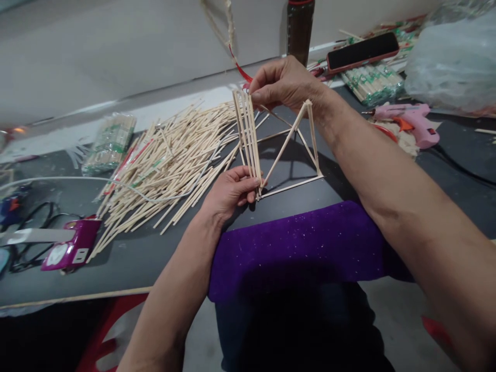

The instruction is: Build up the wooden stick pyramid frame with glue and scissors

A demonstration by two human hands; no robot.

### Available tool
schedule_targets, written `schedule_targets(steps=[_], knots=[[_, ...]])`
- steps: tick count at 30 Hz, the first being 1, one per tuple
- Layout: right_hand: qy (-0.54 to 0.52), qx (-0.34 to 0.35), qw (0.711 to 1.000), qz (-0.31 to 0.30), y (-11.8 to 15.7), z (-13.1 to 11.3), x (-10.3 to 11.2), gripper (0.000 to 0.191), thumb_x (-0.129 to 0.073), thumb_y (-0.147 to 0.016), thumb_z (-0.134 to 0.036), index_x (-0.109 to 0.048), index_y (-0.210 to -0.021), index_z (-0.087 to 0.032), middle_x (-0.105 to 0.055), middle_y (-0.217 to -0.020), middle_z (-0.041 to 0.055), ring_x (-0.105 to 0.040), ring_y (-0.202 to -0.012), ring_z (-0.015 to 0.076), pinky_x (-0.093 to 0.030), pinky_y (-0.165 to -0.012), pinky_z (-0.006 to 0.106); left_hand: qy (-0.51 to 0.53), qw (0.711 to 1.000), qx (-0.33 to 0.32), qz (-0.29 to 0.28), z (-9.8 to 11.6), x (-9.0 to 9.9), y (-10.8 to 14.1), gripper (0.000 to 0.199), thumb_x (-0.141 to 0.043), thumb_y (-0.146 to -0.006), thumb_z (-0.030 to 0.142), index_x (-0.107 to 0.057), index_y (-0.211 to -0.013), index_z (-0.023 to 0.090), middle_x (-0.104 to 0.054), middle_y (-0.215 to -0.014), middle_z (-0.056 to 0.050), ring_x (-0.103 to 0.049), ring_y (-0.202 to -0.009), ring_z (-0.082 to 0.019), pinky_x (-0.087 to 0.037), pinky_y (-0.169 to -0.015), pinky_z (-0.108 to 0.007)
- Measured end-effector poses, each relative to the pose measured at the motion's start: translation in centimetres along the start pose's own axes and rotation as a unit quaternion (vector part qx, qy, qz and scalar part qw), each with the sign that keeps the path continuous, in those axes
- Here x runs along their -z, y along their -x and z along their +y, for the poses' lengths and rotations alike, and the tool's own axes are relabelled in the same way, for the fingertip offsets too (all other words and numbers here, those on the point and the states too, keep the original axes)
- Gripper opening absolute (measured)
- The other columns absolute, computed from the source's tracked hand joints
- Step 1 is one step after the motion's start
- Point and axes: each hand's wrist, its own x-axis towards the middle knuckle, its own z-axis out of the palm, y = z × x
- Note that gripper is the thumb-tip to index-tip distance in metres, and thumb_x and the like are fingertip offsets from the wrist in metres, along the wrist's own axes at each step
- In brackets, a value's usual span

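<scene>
A framework of thin wooden sticks (290, 135) stands on the dark table, its triangular end at the right. At its left side several sticks run close together as an upright panel (247, 135). My left hand (235, 192) pinches the lower end of this panel between thumb and fingers, near the table top. Up at the panel's top right, my right hand (282, 82) has thumb and forefinger closed on a stick end. The fingers hide exactly which stick it grips. A large heap of loose wooden sticks (170, 160) lies just left of the panel.
A pink glue gun (414, 121) with a black cord lies at the right. Behind it are bagged sticks (374, 82), a dark speaker (362, 51) and a plastic bag (453, 59). A bottle (299, 31) stands at the back. Purple cloth (298, 243) covers the front edge.
</scene>
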Motion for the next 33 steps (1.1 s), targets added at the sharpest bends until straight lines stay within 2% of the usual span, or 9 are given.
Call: schedule_targets(steps=[10, 16, 18, 21, 24, 29, 33], knots=[[0.016, -0.008, 1.000, 0.003, 0.3, -0.4, -0.1, 0.016, -0.064, -0.079, 0.009, -0.068, -0.074, -0.006, -0.067, -0.059, 0.0017, -0.055, -0.050, 0.0065, -0.040, -0.046, 0.016, -0.021, 1.000, -0.001, -0.004, -0.2, 0.0, 0.0, 0.013, -0.078, -0.072, 0.023, -0.069, -0.077, 0.015, -0.061, -0.053, 0.000, -0.048, -0.040, -0.006, -0.021, -0.035, -0.019], [0.037, 0.006, 0.999, 0.008, 0.2, -0.4, -0.2, 0.015, -0.065, -0.078, 0.009, -0.069, -0.075, -0.005, -0.066, -0.058, 0.0013, -0.051, -0.047, 0.0060, -0.037, -0.045, 0.018, -0.018, 1.000, -0.001, -0.004, 0.1, 0.5, 0.2, 0.017, -0.080, -0.070, 0.024, -0.070, -0.078, 0.014, -0.063, -0.055, 0.000, -0.049, -0.040, -0.005, -0.022, -0.035, -0.017], [0.056, 0.010, 0.998, -0.008, 0.1, -0.4, -0.1, 0.014, -0.065, -0.078, 0.007, -0.069, -0.076, -0.006, -0.066, -0.059, 0.0007, -0.051, -0.048, 0.0056, -0.037, -0.045, 0.018, -0.021, 1.000, 0.007, -0.014, 0.4, 0.9, 0.4, 0.018, -0.080, -0.069, 0.024, -0.071, -0.080, 0.013, -0.065, -0.058, -0.001, -0.050, -0.040, -0.005, -0.021, -0.035, -0.017], [0.089, 0.018, 0.995, -0.032, 0.1, -0.4, -0.1, 0.014, -0.068, -0.078, 0.000, -0.070, -0.072, -0.012, -0.064, -0.057, -0.0014, -0.050, -0.048, 0.0048, -0.036, -0.046, 0.017, -0.024, 0.999, 0.019, -0.034, 0.8, 1.6, 0.6, 0.019, -0.080, -0.068, 0.024, -0.072, -0.081, 0.012, -0.070, -0.067, -0.005, -0.051, -0.040, -0.005, -0.021, -0.035, -0.017], [0.099, 0.022, 0.995, -0.020, 0.1, -0.3, -0.1, 0.010, -0.072, -0.074, -0.008, -0.071, -0.069, -0.017, -0.064, -0.057, -0.0025, -0.050, -0.050, 0.0044, -0.035, -0.047, 0.016, -0.028, 0.999, 0.018, -0.028, 0.9, 2.0, 0.7, 0.019, -0.081, -0.066, 0.022, -0.073, -0.081, 0.013, -0.072, -0.069, -0.006, -0.050, -0.040, -0.005, -0.021, -0.035, -0.016], [0.094, 0.034, 0.995, -0.018, -0.1, 0.2, -0.1, 0.006, -0.072, -0.070, -0.010, -0.072, -0.069, -0.016, -0.064, -0.057, -0.0018, -0.048, -0.049, 0.0043, -0.034, -0.048, 0.018, -0.026, 0.999, 0.022, -0.037, 0.7, 2.4, 0.5, 0.019, -0.081, -0.067, 0.023, -0.074, -0.081, 0.013, -0.072, -0.069, -0.006, -0.050, -0.040, -0.005, -0.021, -0.035, -0.016], [0.108, 0.018, 0.994, -0.028, -0.3, 0.4, 0.0, 0.006, -0.072, -0.070, -0.011, -0.071, -0.071, -0.016, -0.066, -0.059, -0.0006, -0.049, -0.050, 0.0056, -0.033, -0.048, 0.020, -0.028, 0.998, 0.028, -0.039, 0.4, 2.4, 0.4, 0.019, -0.081, -0.067, 0.024, -0.073, -0.081, 0.014, -0.073, -0.070, -0.007, -0.049, -0.040, -0.004, -0.021, -0.035, -0.015]])
